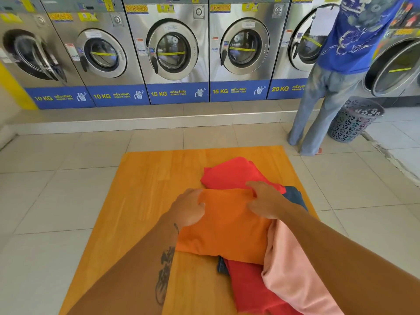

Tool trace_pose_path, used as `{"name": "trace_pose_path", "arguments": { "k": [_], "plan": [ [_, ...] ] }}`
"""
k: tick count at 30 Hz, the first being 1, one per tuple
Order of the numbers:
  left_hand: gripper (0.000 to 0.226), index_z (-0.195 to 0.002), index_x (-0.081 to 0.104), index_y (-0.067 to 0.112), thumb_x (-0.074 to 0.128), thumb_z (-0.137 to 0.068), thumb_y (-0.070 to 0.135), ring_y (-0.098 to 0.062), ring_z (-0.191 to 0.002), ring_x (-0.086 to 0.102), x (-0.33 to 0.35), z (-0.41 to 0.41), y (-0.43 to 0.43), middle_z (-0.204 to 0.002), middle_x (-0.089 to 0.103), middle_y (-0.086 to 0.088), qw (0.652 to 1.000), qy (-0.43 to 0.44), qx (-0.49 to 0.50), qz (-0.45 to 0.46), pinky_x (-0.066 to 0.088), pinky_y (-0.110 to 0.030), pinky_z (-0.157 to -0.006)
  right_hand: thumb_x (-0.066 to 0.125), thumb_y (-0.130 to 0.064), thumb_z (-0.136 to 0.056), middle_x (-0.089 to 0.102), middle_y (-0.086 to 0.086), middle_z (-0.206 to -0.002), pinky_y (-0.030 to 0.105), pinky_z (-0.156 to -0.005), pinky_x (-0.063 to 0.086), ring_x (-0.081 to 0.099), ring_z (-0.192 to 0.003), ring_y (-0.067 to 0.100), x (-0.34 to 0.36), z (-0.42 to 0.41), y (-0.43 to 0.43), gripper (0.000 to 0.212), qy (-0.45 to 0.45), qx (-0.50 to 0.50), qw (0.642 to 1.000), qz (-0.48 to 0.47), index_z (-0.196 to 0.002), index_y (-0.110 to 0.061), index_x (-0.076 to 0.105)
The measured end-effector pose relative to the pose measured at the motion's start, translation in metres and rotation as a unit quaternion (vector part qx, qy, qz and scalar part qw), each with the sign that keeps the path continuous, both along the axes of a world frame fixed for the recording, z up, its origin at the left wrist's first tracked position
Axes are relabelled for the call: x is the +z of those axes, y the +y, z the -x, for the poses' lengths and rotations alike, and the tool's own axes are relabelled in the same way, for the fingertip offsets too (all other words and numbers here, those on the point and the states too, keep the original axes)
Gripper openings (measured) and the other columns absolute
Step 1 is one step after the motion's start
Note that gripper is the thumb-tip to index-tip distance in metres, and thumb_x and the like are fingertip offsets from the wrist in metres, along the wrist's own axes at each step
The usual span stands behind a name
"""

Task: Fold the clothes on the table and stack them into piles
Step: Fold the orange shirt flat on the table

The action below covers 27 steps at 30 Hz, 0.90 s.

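An orange garment (227, 226) lies folded flat on the wooden table (147, 183), on top of other clothes. My left hand (188, 208) grips its far left edge, fingers curled over the cloth. My right hand (263, 201) pinches its far right corner. Behind it lies a red garment (231, 173), and a dark blue one (295, 196) peeks out at the right. Nearer to me, a second red piece (250, 289) and a pale pink garment (293, 276) spread under my right forearm.
The table's left half is bare wood. Beyond the tiled floor stands a row of washing machines (172, 53). At the far right a person in a blue shirt (347, 42) stands beside a grey laundry basket (356, 119).
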<state>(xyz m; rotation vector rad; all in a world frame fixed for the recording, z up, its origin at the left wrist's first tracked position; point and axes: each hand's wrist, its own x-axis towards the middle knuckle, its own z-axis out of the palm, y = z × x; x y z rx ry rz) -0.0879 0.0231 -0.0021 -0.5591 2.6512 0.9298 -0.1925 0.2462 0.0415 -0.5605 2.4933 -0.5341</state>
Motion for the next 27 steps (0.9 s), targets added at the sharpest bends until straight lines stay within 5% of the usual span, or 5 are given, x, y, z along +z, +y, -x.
{"name": "trace_pose_path", "arguments": {
  "k": [6,10,16,21,27],
  "plan": [
    [0.054,-0.155,0.026,0.028,0.033,-0.102,0.037,-0.022,-0.148,0.022,-0.016,0.016,0.000,-0.162,0.022,0.003,1.000,0.008,-0.008,0.004,0.024,-0.045,-0.119,0.054,-0.013,-0.081,0.027,0.011,-0.159,0.039,-0.117,0.028,0.027,-0.146,0.028,-0.010,0.011,-0.006,0.079,-0.033,0.006,0.999,0.004,-0.154,-0.015,0.025],
    [0.048,-0.150,0.035,0.029,0.031,-0.102,0.037,-0.024,-0.145,0.029,-0.027,0.027,-0.002,-0.158,0.031,0.004,0.999,0.034,-0.009,0.018,0.029,-0.046,-0.116,0.052,-0.013,-0.080,0.031,0.011,-0.149,0.038,-0.108,0.038,0.038,-0.135,0.031,-0.012,0.016,-0.013,0.074,-0.049,0.022,0.998,-0.020,-0.151,-0.015,0.029],
    [0.040,-0.138,0.044,0.033,0.038,-0.100,0.041,-0.027,-0.121,0.050,-0.038,0.021,-0.015,-0.132,0.054,0.000,1.000,0.015,-0.022,0.009,0.043,-0.045,-0.100,0.053,-0.005,-0.074,0.062,-0.003,-0.105,0.033,-0.081,0.050,0.057,-0.096,0.018,-0.012,0.017,-0.020,0.043,-0.023,0.046,0.998,-0.029,-0.114,-0.017,0.065],
    [0.029,-0.126,0.054,0.031,0.049,-0.098,0.028,-0.020,-0.111,0.054,-0.033,0.008,-0.037,-0.124,0.055,0.003,0.994,0.063,-0.007,-0.092,0.046,-0.041,-0.097,0.049,0.000,-0.070,0.059,0.000,-0.081,0.038,-0.063,0.047,0.058,-0.079,0.022,-0.001,0.012,-0.036,0.024,0.004,0.066,0.997,-0.046,-0.074,-0.022,0.060],
    [0.029,-0.123,0.058,0.034,0.053,-0.097,0.024,-0.014,-0.112,0.056,-0.023,-0.020,-0.081,-0.124,0.058,0.008,0.977,0.109,0.048,-0.175,0.047,-0.037,-0.099,0.051,-0.003,-0.072,0.062,-0.007,-0.082,0.036,-0.065,0.048,0.060,-0.079,0.018,0.020,0.014,-0.081,0.026,0.001,0.115,0.992,-0.056,-0.077,-0.028,0.058]
  ]
}}
